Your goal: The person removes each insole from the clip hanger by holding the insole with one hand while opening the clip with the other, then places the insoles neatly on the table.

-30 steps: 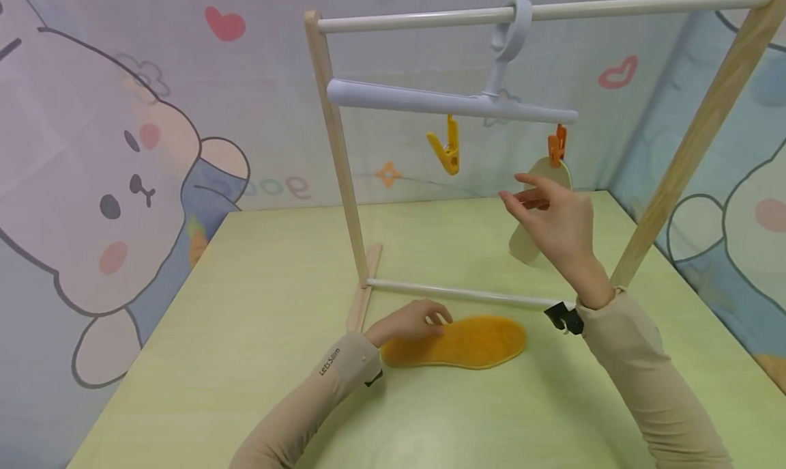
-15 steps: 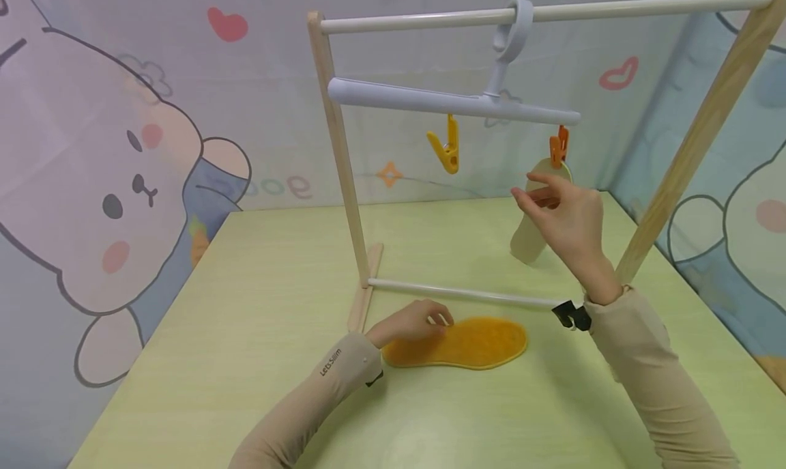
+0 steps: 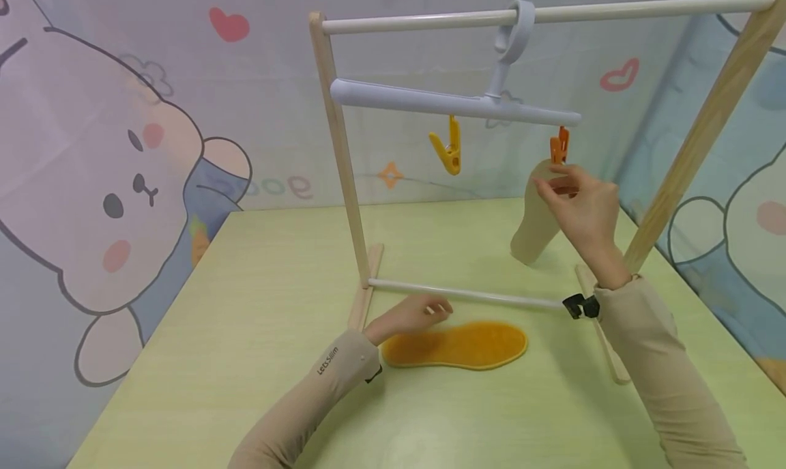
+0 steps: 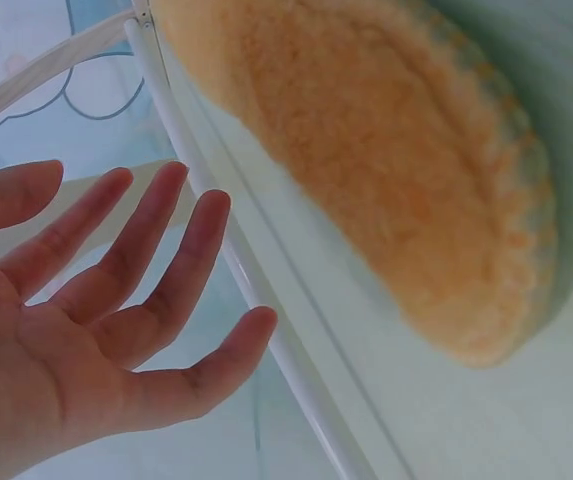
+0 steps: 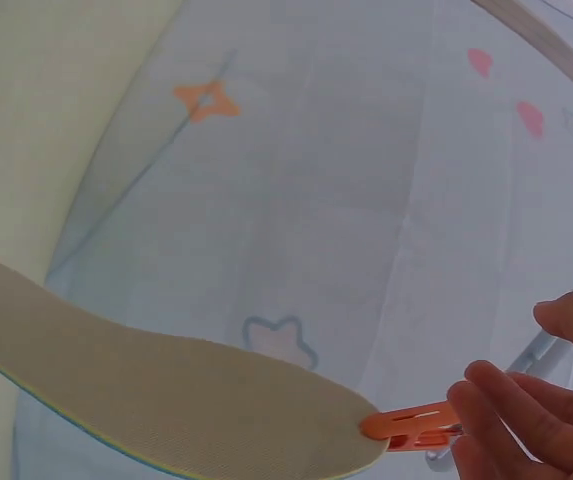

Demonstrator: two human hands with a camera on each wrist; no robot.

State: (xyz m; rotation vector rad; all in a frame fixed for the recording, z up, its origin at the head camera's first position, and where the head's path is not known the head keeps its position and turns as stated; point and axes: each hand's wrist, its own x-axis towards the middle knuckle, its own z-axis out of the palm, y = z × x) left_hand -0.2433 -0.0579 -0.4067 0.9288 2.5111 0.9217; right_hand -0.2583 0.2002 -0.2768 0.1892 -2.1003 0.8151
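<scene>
An orange fuzzy insole lies flat on the table, sole-shaped with a yellow edge. My left hand is just beyond its far edge, holding nothing; the left wrist view shows its fingers spread and relaxed, apart from the insole. A beige insole hangs by its top from an orange clip on the white hanger. Close by that clip is my right hand, thumb and fingers apart. In the right wrist view, its fingertips overlap the tail of the orange clip, with the thumb well away.
A yellow clip dangles from the hanger's middle, gripping nothing. The hanger hooks over the top bar of a wooden rack, whose left post and low white crossbar stand on the table. A printed cloth covers the walls.
My left hand has risen off the orange insole and shifted slightly away from it. The right hand has drifted right, toward the orange clip's side. Both insoles stay about where they were.
</scene>
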